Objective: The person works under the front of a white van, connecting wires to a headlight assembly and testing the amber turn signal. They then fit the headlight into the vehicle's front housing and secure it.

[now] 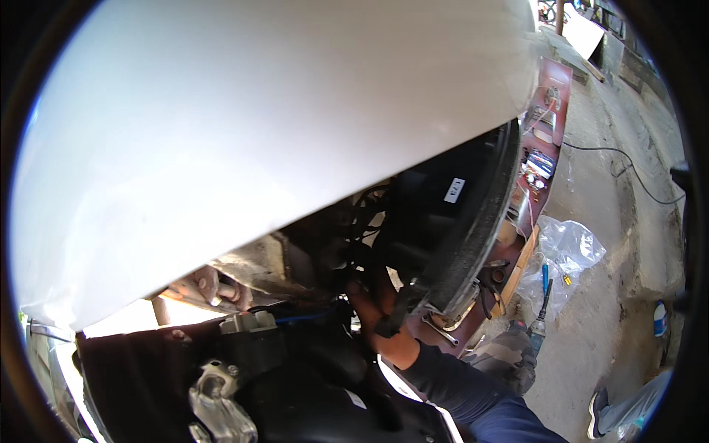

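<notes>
- One right hand (367, 297) reaches in beside the lower end of black panel (428, 232).
- Grip hidden, can't tell.
- Likely mid-job: wrench (441, 331) out at maroon panel's (557, 70) lower end; done/left unclear.

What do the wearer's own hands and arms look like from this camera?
The right arm wears a dark navy sleeve that ends short of the wrist, with a dark band, perhaps a watch strap, around the wrist. The right hand is partly lost in shadow; no glove shows on it. The left hand and arm can't be made out.
</notes>
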Action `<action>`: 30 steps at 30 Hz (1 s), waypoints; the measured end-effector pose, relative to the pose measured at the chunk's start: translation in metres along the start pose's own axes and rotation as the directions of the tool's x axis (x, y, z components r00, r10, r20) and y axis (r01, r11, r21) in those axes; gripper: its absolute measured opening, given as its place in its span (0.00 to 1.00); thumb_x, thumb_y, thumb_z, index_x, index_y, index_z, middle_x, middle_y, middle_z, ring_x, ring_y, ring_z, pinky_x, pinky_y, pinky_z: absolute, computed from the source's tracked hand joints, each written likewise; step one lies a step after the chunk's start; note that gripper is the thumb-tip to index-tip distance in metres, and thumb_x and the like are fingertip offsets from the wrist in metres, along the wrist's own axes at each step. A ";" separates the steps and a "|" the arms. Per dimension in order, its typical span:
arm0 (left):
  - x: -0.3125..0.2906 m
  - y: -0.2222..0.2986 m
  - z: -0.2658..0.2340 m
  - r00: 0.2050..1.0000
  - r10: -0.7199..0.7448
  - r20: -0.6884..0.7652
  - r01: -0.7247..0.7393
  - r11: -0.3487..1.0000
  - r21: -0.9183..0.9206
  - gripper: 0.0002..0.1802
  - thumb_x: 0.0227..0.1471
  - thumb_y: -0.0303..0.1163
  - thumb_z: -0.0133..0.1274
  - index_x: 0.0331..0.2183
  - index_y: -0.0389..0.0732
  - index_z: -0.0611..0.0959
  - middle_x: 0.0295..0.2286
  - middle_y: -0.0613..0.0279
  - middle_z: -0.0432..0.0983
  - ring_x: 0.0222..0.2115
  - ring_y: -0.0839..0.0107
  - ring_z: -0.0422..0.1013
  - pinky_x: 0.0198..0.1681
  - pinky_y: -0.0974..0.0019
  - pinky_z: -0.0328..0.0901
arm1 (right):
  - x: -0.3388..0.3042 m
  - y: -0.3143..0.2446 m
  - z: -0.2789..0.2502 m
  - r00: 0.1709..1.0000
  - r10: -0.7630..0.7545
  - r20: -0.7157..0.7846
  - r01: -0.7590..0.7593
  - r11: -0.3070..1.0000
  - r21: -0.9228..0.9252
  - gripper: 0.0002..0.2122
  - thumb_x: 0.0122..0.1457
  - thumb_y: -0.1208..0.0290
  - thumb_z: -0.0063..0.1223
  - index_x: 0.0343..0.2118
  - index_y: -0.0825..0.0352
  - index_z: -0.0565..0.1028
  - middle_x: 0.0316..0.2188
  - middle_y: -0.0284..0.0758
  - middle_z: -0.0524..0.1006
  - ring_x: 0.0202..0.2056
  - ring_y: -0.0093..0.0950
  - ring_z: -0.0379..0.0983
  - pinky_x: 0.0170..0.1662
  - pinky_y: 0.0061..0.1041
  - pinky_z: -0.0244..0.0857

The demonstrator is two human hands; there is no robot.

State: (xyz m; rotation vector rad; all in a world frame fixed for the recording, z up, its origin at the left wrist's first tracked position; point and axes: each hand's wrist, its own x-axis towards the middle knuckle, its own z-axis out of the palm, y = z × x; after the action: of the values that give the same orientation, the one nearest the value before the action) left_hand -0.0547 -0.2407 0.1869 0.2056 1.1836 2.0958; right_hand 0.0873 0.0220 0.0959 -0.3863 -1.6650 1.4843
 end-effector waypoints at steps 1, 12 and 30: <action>-0.002 -0.001 0.000 1.000 0.000 -0.007 0.000 1.000 -0.004 0.31 0.61 0.51 0.47 0.57 0.40 0.74 0.57 0.53 0.70 0.57 0.54 0.65 0.64 0.47 0.53 | 0.001 -0.005 -0.001 0.999 -0.034 0.017 0.034 0.999 -0.022 0.24 0.68 0.62 0.43 0.62 0.70 0.62 0.56 0.45 0.70 0.58 0.36 0.65 0.61 0.35 0.57; -0.014 -0.009 -0.002 1.000 0.003 -0.026 -0.004 1.000 -0.017 0.31 0.60 0.51 0.47 0.56 0.40 0.74 0.56 0.52 0.70 0.57 0.53 0.65 0.64 0.45 0.53 | 0.008 -0.039 -0.008 0.979 0.136 -0.153 -0.134 0.991 0.025 0.15 0.71 0.71 0.36 0.53 0.71 0.72 0.52 0.46 0.74 0.51 0.34 0.72 0.54 0.31 0.64; -0.029 -0.014 -0.014 1.000 0.000 -0.031 -0.002 0.998 -0.064 0.31 0.59 0.51 0.48 0.56 0.40 0.75 0.56 0.51 0.70 0.57 0.51 0.65 0.63 0.43 0.53 | 0.014 -0.006 -0.002 0.995 0.078 -0.059 -0.030 0.815 0.579 0.18 0.68 0.78 0.40 0.60 0.70 0.67 0.49 0.41 0.75 0.46 0.25 0.72 0.46 0.25 0.68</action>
State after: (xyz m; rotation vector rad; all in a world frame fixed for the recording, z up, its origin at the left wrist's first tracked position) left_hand -0.0322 -0.2641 0.1733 0.1442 1.1327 2.1410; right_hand 0.0822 0.0312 0.1065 -0.1501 -1.0641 1.9002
